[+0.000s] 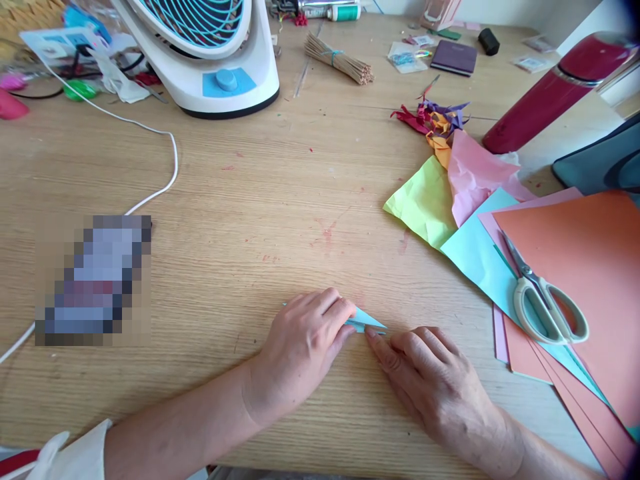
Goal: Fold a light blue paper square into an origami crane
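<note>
A small folded piece of light blue paper [367, 321] lies on the wooden table [260, 220] near its front edge. My left hand [305, 347] rests on the paper's left part with curled fingers pressed down on it, covering most of it. My right hand [425, 380] lies just right of it, fingers together, its forefinger tip pressing the paper's lower right edge. Only a pointed blue corner shows between the two hands.
Sheets of orange [580, 267], light blue, pink and yellow-green paper [425, 200] lie at the right, with scissors [545, 300] on them. A white fan [210, 60], a white cable [160, 160], a stick bundle [340, 60], a red bottle [550, 93] and paper scraps [435, 120] stand farther back.
</note>
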Available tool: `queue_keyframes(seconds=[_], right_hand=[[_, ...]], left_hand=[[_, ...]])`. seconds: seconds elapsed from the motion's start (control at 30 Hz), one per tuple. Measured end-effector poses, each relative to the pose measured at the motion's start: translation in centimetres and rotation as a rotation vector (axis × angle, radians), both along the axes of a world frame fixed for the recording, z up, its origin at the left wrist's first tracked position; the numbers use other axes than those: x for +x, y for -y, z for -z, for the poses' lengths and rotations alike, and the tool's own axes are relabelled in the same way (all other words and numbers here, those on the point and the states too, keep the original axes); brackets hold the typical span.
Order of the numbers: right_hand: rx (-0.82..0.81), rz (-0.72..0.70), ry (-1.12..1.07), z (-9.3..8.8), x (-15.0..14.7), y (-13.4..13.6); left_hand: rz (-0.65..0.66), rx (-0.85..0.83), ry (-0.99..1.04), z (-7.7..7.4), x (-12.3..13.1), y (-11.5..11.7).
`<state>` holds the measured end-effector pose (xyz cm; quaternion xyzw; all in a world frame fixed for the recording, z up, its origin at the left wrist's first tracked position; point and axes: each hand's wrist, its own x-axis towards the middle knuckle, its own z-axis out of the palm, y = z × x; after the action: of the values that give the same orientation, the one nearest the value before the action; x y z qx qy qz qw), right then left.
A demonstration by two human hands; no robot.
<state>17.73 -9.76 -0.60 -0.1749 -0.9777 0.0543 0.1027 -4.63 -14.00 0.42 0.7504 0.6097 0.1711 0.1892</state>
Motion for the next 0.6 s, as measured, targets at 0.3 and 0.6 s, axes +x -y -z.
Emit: queue_keyframes(seconds=[0.3,0.6], right_hand=[[0.01,0.007,-0.017,0.2,0.1,0.0],[0.037,-0.009,-0.013,0.0,0.0,-0.1]], left_hand=[[0.152,0.35,-0.151,0.8,-1.5,2.0],[0.257,0.514,-0.373,1.3,-2.2,3.3]])
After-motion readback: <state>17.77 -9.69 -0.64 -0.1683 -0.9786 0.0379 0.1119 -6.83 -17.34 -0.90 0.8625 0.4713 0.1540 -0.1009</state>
